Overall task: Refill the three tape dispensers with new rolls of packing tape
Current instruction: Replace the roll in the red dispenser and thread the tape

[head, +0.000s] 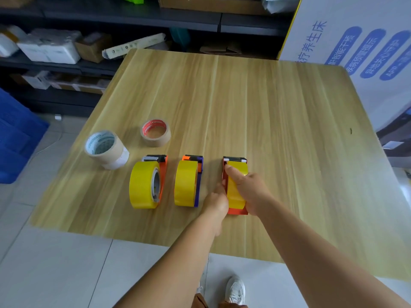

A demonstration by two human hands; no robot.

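Observation:
Three tape dispensers stand in a row near the table's front edge, each with a yellow roll in it. The left dispenser (163,174) is orange, with its yellow roll (142,185) leaning out. The middle dispenser (199,181) is blue and orange and holds a yellow roll (185,183). The right dispenser (238,211) is red-orange, and its yellow roll (235,187) sits between my hands. My right hand (249,187) grips that roll from the right, thumb pressing on the tape's top near the cutter. My left hand (216,201) holds the dispenser's left side.
A stack of empty cardboard tape cores (104,148) and a single brown core (155,133) lie on the wooden table (266,103), behind the dispensers. Shelves with boxes run along the back. A blue crate (15,134) stands at left, a white printed box (360,52) at right.

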